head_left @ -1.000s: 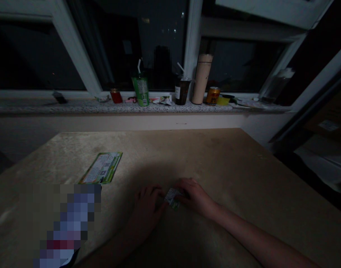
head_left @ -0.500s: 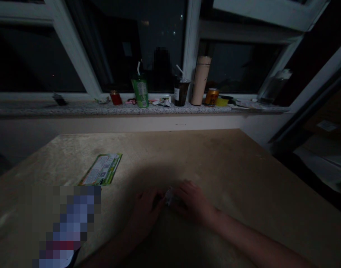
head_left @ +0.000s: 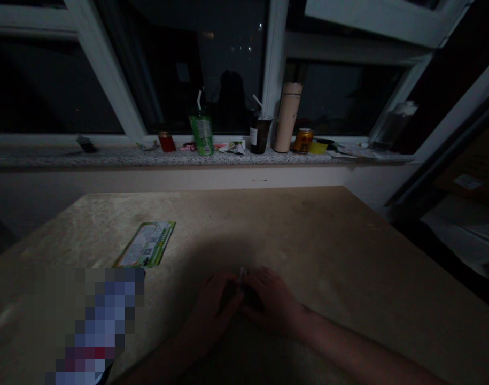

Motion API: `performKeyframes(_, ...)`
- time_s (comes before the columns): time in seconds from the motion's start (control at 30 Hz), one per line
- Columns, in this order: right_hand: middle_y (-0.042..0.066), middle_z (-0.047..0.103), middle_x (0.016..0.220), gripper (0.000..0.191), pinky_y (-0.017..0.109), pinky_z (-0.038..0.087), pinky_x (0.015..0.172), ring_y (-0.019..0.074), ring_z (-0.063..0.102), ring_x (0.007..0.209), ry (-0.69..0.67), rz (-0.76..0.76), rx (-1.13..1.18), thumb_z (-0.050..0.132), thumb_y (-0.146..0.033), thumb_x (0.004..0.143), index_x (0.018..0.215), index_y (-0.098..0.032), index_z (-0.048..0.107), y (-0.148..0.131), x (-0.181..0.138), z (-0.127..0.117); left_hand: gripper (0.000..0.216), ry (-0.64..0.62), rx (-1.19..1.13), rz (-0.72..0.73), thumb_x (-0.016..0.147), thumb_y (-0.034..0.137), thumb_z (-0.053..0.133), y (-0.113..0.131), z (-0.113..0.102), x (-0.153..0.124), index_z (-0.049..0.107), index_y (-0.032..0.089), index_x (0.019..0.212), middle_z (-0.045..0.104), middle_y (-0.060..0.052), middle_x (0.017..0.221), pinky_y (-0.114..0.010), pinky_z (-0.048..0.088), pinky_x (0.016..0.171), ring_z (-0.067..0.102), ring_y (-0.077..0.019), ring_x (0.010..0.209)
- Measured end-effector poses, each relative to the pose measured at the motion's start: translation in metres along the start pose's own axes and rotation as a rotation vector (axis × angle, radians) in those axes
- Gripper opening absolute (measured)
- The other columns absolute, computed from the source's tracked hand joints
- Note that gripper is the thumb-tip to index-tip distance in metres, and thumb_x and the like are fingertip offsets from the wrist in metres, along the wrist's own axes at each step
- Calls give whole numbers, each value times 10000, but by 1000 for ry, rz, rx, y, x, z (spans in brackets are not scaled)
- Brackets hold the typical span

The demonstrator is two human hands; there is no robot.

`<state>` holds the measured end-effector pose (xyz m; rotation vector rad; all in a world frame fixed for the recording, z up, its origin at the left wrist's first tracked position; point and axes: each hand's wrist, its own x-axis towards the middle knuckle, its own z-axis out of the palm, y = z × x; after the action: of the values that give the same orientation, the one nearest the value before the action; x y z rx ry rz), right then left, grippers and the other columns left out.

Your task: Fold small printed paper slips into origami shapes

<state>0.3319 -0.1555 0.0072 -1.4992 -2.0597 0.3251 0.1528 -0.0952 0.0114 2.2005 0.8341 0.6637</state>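
Small, thin, pale strip of paper or film (head_left: 242,273) is sitting to the right of and nearer than the flat, green-bordered white printed leaflet (head_left: 146,244), at the tan tabletop (head_left: 308,224). Left hand (head_left: 214,299) and right hand (head_left: 271,299) are both pinching it, fingers curled, fingertips nearly meeting. A second ago its green-and-white printed face was showing; now only a narrow bit is poking out, so it's probably being folded or squeezed smaller. Shadow is hiding exact thumb contact. Nearer than the leaflet, a pixelated bluish oblong (head_left: 103,315) is running off the bottom edge, unidentifiable.
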Motion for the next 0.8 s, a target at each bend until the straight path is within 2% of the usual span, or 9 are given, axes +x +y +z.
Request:
performKeyframes(0.23, 26, 604, 839, 171, 286, 375, 670, 173, 517, 748, 56, 83, 214, 638, -259, 765, 880, -198, 527, 6, 2, 3, 307, -97, -65, 54, 922, 289, 454, 3, -5, -3, 444, 248, 1227, 552, -70, 1214, -404, 420, 964, 514, -247, 1130)
performKeyframes(0.4, -26, 493, 692, 137, 225, 320, 538, 116, 418, 606, 80, 198, 451, 573, -251, 802, 774, -198, 449, 9, 3, 2, 357, -119, -33, 99, 913, 293, 471, 7, -8, -3, 438, 268, 1268, 522, -57, 1305, -471, 303, 1063, 403, -282, 1266)
performKeyframes(0.5, -38, 453, 671, 81, 216, 301, 517, 105, 388, 585, 111, 203, 540, 503, -230, 841, 794, -197, 446, 8, 2, 1, 331, -108, -89, 83, 931, 294, 455, 6, -7, -2, 441, 279, 1261, 529, -47, 1293, -436, 328, 1050, 457, -256, 1223)
performKeyframes(0.67, -46, 441, 641, 71, 217, 291, 512, 102, 384, 572, 145, 237, 595, 479, -209, 848, 784, -190, 455, 12, 3, 2, 288, 55, -203, -104, 925, 322, 485, -3, 0, 6, 472, 239, 1200, 591, -66, 1182, -397, 413, 969, 555, -239, 1104)
performKeyframes(0.8, -45, 440, 637, 130, 218, 296, 511, 104, 388, 573, 125, 282, 643, 496, -251, 854, 751, -191, 446, 15, 5, 3, 196, 34, -230, -146, 899, 321, 489, -6, 0, 12, 553, 220, 1054, 651, -48, 1038, -361, 472, 876, 616, -224, 974)
